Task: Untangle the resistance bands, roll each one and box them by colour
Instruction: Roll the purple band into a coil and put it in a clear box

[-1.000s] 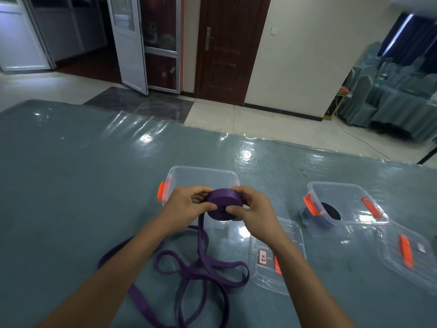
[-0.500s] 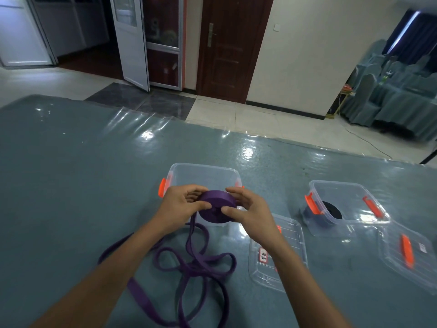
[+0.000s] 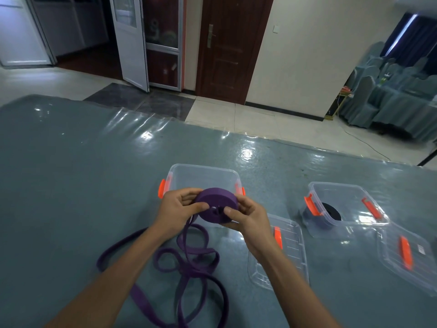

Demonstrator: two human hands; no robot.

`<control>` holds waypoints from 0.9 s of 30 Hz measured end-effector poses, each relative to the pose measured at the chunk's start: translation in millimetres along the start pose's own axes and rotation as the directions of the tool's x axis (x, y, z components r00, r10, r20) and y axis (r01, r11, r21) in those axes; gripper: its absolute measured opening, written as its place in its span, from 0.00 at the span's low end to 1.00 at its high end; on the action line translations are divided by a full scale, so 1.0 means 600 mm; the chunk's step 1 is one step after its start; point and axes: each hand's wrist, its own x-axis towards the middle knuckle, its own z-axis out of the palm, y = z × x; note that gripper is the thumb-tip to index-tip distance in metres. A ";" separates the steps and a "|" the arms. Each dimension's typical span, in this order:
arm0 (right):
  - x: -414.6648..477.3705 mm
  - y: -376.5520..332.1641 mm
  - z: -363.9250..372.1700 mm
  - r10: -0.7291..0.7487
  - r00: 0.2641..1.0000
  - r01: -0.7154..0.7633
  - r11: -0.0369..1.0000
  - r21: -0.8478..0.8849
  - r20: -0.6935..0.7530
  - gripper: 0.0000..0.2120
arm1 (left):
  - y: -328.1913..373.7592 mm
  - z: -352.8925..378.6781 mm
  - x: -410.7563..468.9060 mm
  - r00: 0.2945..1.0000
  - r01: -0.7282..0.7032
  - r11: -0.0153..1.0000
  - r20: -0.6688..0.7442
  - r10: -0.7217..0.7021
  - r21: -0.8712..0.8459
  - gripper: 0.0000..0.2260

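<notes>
A purple resistance band is partly wound into a thick purple roll [image 3: 216, 202] held above the table in front of me. My left hand [image 3: 176, 209] grips the roll's left side, thumb on its face. My right hand [image 3: 248, 217] pinches its right side, thumb on the face. The band's loose tail [image 3: 189, 261] hangs from the roll and lies in tangled loops on the table. Behind the roll stands a clear box [image 3: 203, 176] with orange clips. To the right, a second clear box [image 3: 345, 207] holds a rolled black band [image 3: 331, 214].
Two clear lids with orange clips lie on the grey-blue table [image 3: 71, 185]: one lid [image 3: 283, 252] under my right forearm, another lid [image 3: 406, 254] at the far right. Beyond the table's far edge are tiled floor, doors and covered chairs.
The roll has grown slightly thicker and tilted so its face shows more. The loose tail on the table has shortened and its loops have shifted. Both hands stayed on the roll.
</notes>
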 end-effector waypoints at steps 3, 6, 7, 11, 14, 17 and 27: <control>0.002 -0.007 0.000 -0.183 0.982 0.181 0.874 -0.451 0.041 0.14 | 0.005 -0.004 -0.003 0.999 -0.019 0.995 0.036 0.016 0.094 0.18; 0.012 -0.027 -0.005 -0.193 0.963 0.269 0.711 -0.650 0.187 0.14 | 0.012 0.003 -0.005 0.995 -0.050 0.987 0.088 0.037 0.152 0.20; 0.016 -0.032 -0.007 -0.173 0.965 0.262 0.702 -0.662 0.198 0.14 | 0.015 0.006 -0.006 0.995 -0.053 0.987 0.090 0.040 0.150 0.19; 0.017 -0.037 -0.009 -0.173 0.977 0.213 0.818 -0.534 0.126 0.13 | 0.015 0.015 -0.009 0.997 -0.048 0.994 0.064 0.042 0.095 0.15; 0.012 -0.032 -0.008 -0.102 0.994 0.110 0.972 -0.210 0.050 0.14 | 0.011 0.013 -0.010 1.000 -0.026 1.000 0.013 0.026 0.015 0.16; 0.008 -0.018 0.001 -0.045 0.999 0.045 0.999 0.013 0.011 0.14 | 0.012 0.006 -0.014 1.000 -0.026 1.000 -0.016 0.026 -0.017 0.15; 0.017 -0.033 -0.003 -0.179 0.966 0.251 0.823 -0.510 0.187 0.15 | 0.033 -0.008 -0.008 0.999 -0.030 0.997 0.041 0.027 0.072 0.15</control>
